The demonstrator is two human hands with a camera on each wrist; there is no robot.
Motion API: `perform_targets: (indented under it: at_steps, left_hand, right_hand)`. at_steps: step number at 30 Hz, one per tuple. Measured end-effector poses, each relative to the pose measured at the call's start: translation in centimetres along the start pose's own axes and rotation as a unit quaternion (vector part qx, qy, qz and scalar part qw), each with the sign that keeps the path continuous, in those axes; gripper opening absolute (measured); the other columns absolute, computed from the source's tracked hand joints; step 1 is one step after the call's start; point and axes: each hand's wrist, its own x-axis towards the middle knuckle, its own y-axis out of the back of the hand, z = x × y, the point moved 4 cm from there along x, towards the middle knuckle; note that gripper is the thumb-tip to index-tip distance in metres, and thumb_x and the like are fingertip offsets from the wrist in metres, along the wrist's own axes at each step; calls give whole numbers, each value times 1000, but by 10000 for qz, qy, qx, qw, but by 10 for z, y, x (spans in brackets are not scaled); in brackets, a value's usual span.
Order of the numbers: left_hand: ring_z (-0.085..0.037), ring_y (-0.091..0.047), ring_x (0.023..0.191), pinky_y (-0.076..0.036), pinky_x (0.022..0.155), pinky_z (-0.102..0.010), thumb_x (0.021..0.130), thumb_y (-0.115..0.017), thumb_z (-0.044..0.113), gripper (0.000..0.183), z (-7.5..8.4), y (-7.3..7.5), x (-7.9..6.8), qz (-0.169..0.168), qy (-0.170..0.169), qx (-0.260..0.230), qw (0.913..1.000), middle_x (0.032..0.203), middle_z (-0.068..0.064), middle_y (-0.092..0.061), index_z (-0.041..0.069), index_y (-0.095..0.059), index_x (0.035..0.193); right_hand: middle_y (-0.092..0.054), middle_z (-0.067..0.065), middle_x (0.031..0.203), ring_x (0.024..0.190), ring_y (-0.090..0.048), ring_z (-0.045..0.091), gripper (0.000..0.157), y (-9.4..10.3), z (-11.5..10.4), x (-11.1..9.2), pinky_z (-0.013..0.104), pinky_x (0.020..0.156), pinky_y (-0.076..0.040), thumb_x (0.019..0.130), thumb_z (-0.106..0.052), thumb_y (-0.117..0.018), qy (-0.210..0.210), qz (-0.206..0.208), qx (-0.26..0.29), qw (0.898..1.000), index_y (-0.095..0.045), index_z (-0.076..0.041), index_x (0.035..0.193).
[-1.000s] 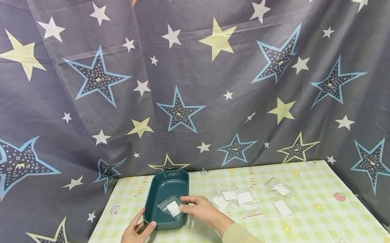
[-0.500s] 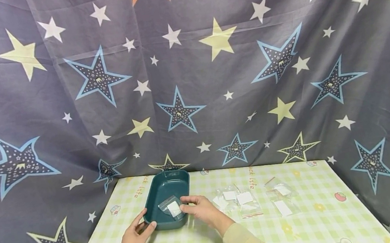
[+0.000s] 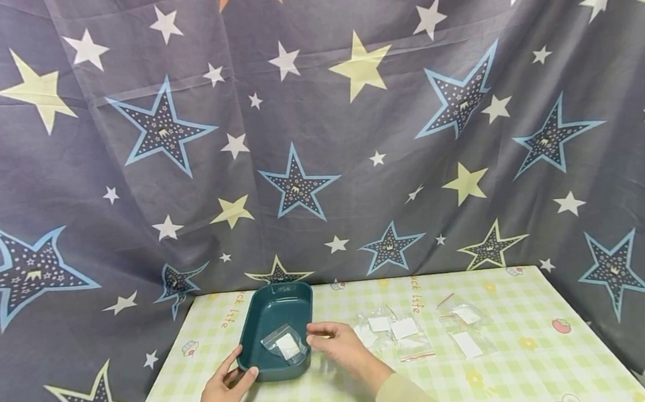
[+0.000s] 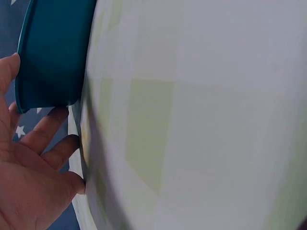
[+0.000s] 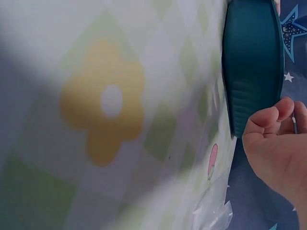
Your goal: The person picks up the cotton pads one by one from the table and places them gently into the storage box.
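Note:
A dark teal rectangular tray (image 3: 282,371) stands toward the left of the table. Inside its near end lies a clear zip bag (image 3: 284,344) with a white piece in it. My left hand (image 3: 220,390) grips the tray's near left corner, thumb at the front and a finger along the left side. The left hand (image 4: 33,158) also shows in the left wrist view, its lower fingers by the tablecloth. My right hand (image 3: 342,350) is at the tray's right rim, bare of any visible object. In the right wrist view, the right hand (image 5: 280,143) has its fingertips close to the rim; contact is unclear.
Several clear zip bags (image 3: 404,329) with white pieces lie in a loose group right of my right hand. More such bags (image 3: 467,344) lie further right. A checked cloth (image 3: 533,376) covers the table, and a star-patterned curtain (image 3: 313,116) hangs behind.
My right hand has drawn slightly right, off the bag in the tray and to the rim. The bag stays in the tray. My left hand and the tray have not moved visibly.

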Motion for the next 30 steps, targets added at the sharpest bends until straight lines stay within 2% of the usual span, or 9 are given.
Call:
perform_targets:
  at_steps: [8,14,19,25,30]
  left_hand:
    - [-44,-57,145,-60,106,-49,97,-77,53,83,-3,0,2,-15,68,-24,10000,158,-29,-53,23,-42,166]
    - [-43,-58,144,-61,105,-49,96,-77,54,84,-3,0,2,-3,30,-23,10000,155,-29,-56,22,-43,166]
    - [-43,-58,144,-61,105,-49,97,-77,53,83,-2,0,1,9,-12,-23,10000,155,-30,-56,21,-43,166]
    - [-43,-58,143,-61,105,-49,97,-77,52,83,-2,0,1,4,-31,-44,10000,154,-29,-57,21,-43,166]
    - [-44,-57,144,-61,105,-49,97,-76,53,83,-2,0,2,-7,-26,5,10000,157,-30,-53,22,-43,166]
  right_hand:
    - [-74,22,131,109,-72,13,44,13,8,-3,23,93,-59,100,-17,-75,28,88,-185,9998,-69,4,137]
    - [-73,23,133,112,-73,18,43,25,14,-7,29,97,-61,100,-18,-75,44,173,-469,9987,-70,3,136]
    - [-73,24,133,110,-70,18,42,41,13,-14,31,94,-59,101,-19,-73,90,-59,-878,9961,-69,3,137]
    - [-75,18,130,92,-67,14,42,69,11,-26,26,78,-55,102,-24,-73,232,-447,-1961,9793,-70,-1,137]
    - [-74,19,133,84,-63,10,45,96,10,-34,23,69,-52,99,-25,-77,365,-364,-2595,9644,-71,-1,137]
